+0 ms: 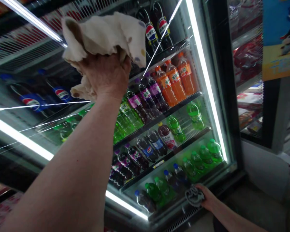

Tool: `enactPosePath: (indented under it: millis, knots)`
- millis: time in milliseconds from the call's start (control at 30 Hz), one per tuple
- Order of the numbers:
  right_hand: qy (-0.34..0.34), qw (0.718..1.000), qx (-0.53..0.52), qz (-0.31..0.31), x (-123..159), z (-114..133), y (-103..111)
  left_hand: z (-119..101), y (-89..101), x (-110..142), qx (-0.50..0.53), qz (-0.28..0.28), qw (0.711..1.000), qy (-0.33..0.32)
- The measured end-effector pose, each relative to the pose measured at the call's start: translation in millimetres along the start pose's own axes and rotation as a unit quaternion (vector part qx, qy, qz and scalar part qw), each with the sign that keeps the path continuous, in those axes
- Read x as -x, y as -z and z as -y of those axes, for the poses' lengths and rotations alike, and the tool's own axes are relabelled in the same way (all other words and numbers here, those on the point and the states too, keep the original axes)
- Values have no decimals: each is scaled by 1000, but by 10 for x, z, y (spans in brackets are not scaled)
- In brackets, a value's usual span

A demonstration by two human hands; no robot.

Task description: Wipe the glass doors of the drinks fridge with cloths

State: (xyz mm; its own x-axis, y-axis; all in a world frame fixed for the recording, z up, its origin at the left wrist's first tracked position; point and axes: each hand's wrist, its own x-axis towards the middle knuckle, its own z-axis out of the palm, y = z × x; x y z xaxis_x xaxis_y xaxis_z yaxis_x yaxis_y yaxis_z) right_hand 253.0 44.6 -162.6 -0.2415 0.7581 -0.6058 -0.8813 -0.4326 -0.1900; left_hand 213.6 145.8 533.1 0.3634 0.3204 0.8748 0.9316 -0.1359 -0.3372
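shop: lit drinks fridge [207, 96], soda bottles [174, 80].

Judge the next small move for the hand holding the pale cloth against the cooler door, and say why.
Probably a sweep of the cream cloth down and across the glass door. The left hand presses it bunched high on the pane, streaks of glare cross the glass below, and the rows of bottles behind show much pane uncovered. The right hand holds a dark cloth at the bottom edge.
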Motion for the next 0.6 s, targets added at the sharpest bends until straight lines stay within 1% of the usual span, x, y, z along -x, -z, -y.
enactPosePath:
  millis: [67,167,233,333,467,600]
  knots:
    - [2,1000,-4,-12,26,4,-16,-124,-32,124,-1,20,1000,-16]
    - [0,1000,-4,-18,49,10,-26,-243,-146,303,30,37,996,-69]
    - [-1,1000,-4,-20,51,16,-15,-294,-254,430,61,38,994,-87]
    - [2,1000,-3,-19,48,25,22,-367,-379,653,93,24,991,-94]
    - [5,1000,3,-13,55,28,60,-468,-428,955,85,17,990,-114]
    - [10,1000,11,-12,48,21,71,-554,-458,1184,70,30,986,-148]
